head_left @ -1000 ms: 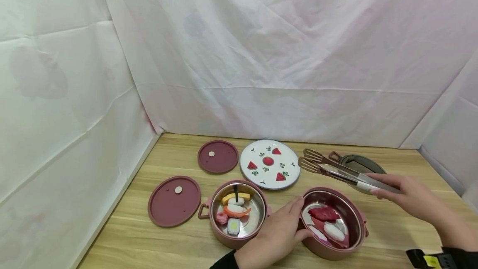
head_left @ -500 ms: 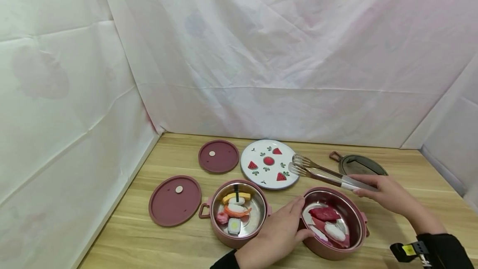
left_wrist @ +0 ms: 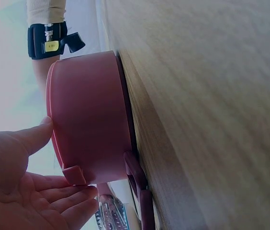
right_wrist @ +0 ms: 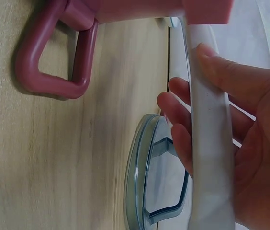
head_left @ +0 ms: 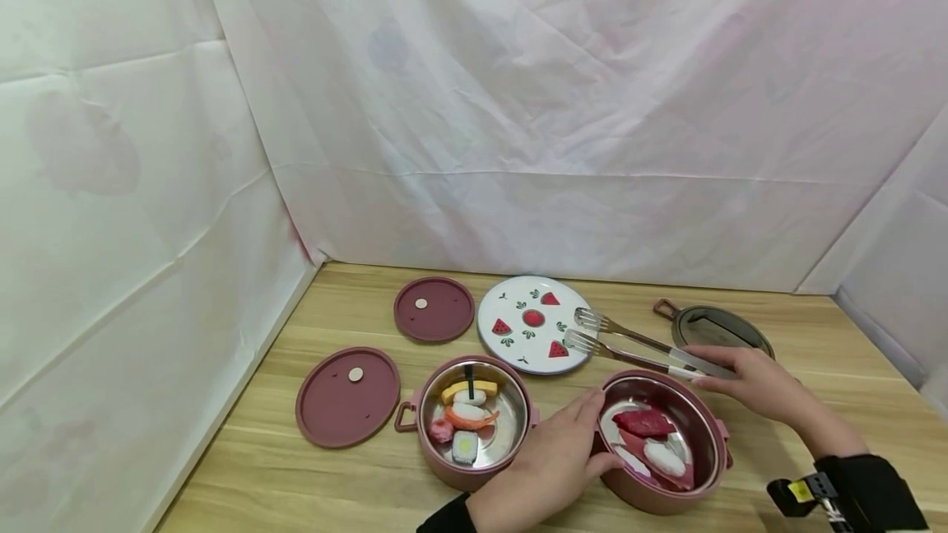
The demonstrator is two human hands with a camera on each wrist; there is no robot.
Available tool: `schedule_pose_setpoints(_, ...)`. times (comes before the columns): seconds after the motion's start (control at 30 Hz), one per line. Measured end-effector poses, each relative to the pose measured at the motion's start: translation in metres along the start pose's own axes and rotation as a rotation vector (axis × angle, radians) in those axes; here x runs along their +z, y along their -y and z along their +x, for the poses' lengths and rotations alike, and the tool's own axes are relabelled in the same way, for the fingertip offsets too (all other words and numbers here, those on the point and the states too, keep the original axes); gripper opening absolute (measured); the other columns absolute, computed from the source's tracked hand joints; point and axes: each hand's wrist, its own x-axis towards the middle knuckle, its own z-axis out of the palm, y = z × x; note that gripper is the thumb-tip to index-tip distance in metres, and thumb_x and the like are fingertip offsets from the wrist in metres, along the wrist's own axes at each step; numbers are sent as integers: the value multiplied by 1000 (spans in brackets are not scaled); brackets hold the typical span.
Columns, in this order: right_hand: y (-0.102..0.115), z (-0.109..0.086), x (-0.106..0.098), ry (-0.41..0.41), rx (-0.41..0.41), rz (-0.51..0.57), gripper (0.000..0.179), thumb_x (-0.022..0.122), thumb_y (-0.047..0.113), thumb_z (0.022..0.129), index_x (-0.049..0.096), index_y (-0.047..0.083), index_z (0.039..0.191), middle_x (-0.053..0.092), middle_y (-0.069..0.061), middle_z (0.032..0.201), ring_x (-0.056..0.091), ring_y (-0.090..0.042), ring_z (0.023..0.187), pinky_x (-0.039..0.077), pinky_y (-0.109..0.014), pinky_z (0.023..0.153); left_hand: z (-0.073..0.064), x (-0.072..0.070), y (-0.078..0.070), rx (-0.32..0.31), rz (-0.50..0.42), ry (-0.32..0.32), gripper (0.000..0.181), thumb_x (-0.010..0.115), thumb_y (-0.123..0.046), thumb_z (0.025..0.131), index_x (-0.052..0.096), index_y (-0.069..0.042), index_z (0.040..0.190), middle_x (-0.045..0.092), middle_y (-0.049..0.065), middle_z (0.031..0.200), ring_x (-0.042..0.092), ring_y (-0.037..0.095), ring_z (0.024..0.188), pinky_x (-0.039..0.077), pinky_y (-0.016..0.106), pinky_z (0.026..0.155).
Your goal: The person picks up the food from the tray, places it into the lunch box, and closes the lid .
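My left hand [head_left: 551,459] rests at the left side of the right pink pot [head_left: 724,434], thumb at its rim and fingers along its side, extended near the side lug. Inside that pot lie a dark red meat-like piece [head_left: 643,422] and pink pieces with a white oval one [head_left: 663,459]. Between thumb and fingers, my right hand [head_left: 759,385] holds metal tongs [right_wrist: 211,134] with fork-shaped ends by their white handles. Their two arms stand apart with nothing between them, the tips overlapping the right edge of the watermelon-patterned plate [head_left: 518,344] in the head view.
A second pink pot [head_left: 511,451] on the left contains several toy sushi pieces [head_left: 467,414]. Two dark red round lids [head_left: 348,414] lie left of the pots. At the back right is a grey-green lid [right_wrist: 142,167] with an arched handle. White cloth walls enclose the wooden table.
My right hand has carried the tongs left and slightly toward me, from beside the plate to over its right edge, and their tips have spread. The left hand stays at the pot.
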Motion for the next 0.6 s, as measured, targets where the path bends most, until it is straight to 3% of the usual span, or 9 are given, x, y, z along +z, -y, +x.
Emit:
schedule_pose_setpoints(0.13, -1, 2, 2, 37, 15, 29, 58, 73, 35, 89, 60, 4, 136, 63, -29, 129, 60, -48, 117, 55, -57, 85, 0, 0, 0, -13, -6, 10, 73, 62, -56, 91, 40, -23, 152, 44, -10, 155, 45, 6, 140, 48, 43, 109)
schedule_pose_setpoints(0.2, -2, 3, 3, 49, 15, 23, 59, 74, 35, 88, 60, 2, 136, 63, -30, 128, 60, -49, 117, 55, -58, 86, 0, -1, -1, -18, -7, 14, 73, 62, -56, 91, 40, -24, 152, 44, -10, 156, 45, 5, 140, 48, 43, 109)
schedule_pose_setpoints(0.6, -7, 9, 8, 107, 24, -50, 55, 77, 28, 85, 63, -3, 129, 69, -25, 116, 66, -41, 105, 57, -52, 81, 0, 0, -1, 8, 5, -8, 73, 62, -56, 91, 40, -22, 152, 45, -8, 155, 46, 6, 139, 50, 34, 106)
